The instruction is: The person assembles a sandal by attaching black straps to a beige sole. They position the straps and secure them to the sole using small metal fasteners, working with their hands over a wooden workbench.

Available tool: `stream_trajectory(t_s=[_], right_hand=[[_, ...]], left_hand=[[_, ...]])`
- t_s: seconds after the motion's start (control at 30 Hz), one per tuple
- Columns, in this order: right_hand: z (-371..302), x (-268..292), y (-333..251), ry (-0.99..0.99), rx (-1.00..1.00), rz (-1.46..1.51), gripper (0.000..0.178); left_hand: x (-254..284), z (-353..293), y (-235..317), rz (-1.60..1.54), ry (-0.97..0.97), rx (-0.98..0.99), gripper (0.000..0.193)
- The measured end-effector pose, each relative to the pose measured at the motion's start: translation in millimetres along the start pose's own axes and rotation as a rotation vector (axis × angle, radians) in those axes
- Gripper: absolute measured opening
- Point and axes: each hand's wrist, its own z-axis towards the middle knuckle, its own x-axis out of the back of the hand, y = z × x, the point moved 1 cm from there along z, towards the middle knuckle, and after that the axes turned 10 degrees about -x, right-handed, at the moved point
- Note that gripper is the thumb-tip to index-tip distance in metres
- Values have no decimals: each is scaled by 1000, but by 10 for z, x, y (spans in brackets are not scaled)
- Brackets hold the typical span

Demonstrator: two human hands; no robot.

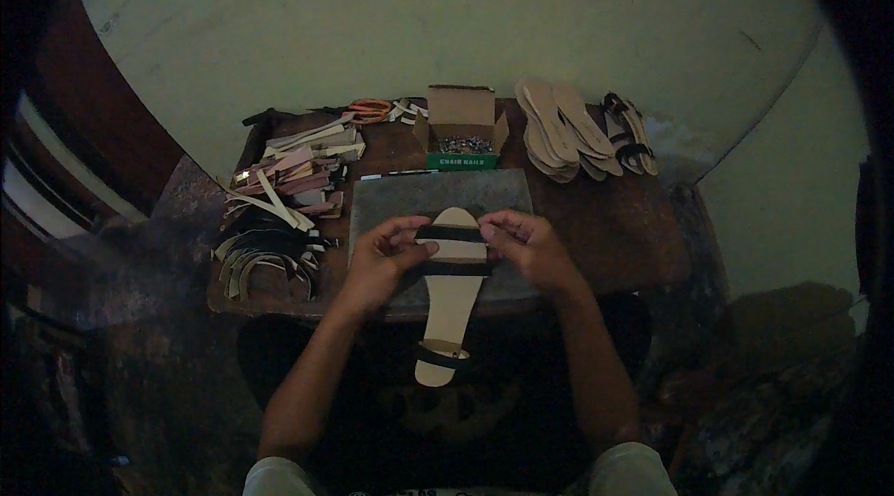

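Observation:
A sandal with a pale tan sole and black straps is held toe-away in front of me, its heel hanging past the table's near edge. Two black straps cross its front half, and a third loops around the heel. My left hand grips its left edge, thumb lying between the two front straps. On the other side, my right hand pinches the right end of the foremost strap. Beneath the toe is a grey rectangular slab on the table. The undersides of the strap ends are hidden by my fingers.
Cut strips and curved dark straps pile up at left. Behind the slab stand an open green box of nails and a pen. Orange-handled scissors lie far left; stacked soles and finished-looking sandals sit far right.

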Motion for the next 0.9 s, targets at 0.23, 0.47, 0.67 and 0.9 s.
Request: stream_trajectory(t_s=[0.23, 0.47, 0.67, 0.9], right_hand=[[-25, -1, -39, 5, -39, 27, 25], [-28, -25, -51, 8, -4, -4, 26], [-12, 2, -28, -12, -7, 123, 26], [-31, 24, -47, -137, 17, 133, 35]], left_hand=[[8, 23, -42, 108, 19, -10, 36], [49, 26, -9, -16, 51, -36, 33], [58, 30, -10, -11, 55, -16, 34], [149, 53, -91, 8, 52, -33, 38]])
